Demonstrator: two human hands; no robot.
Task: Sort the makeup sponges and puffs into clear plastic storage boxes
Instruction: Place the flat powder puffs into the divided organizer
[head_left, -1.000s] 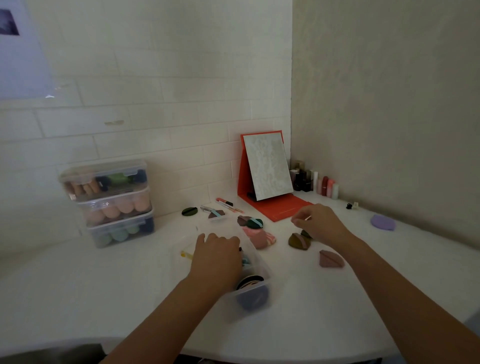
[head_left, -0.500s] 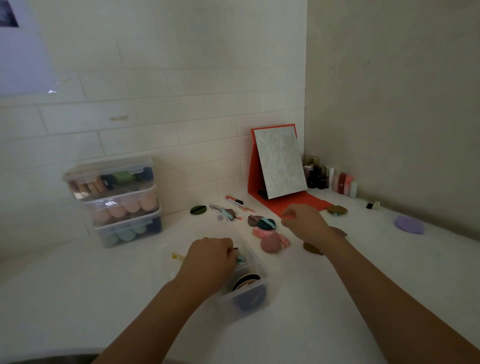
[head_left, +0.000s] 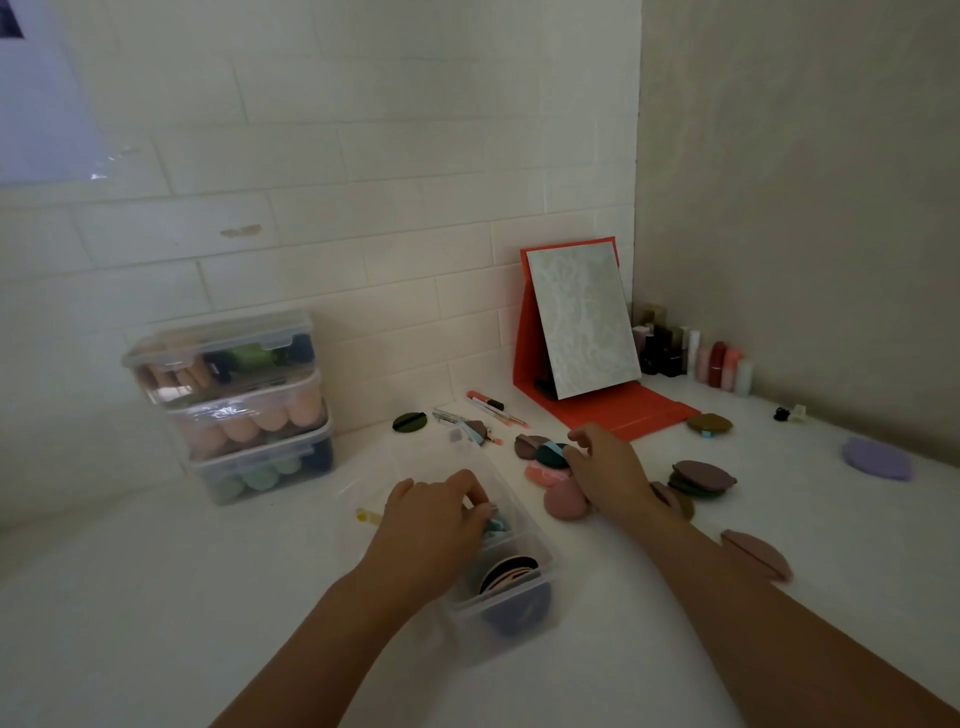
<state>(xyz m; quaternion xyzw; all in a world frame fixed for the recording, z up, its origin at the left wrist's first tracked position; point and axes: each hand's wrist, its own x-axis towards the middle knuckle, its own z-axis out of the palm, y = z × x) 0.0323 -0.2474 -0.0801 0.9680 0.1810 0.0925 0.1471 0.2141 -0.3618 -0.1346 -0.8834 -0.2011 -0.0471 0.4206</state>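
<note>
The teal puff with the pale blue strap lies just beyond the open clear divided box, on the box's right. It overlaps a brown puff behind it and pink puffs nearer the box. It should be light, soft and flat, easy to squash and hard to damage. The raised strap or the free edge looks the surest place to pinch, since a flat grab could drag its neighbours along. The right hand has its thumb and fingertips curled against the puff's near edge, but whether they have closed on it cannot be told. The left hand reaches into the box's middle compartment, fingers bent over something pale blue. Its fingertips are hidden, so its hold is unclear too. The box walls nearly vanish against the white counter, and the dim light muddies the puff colours.
</note>
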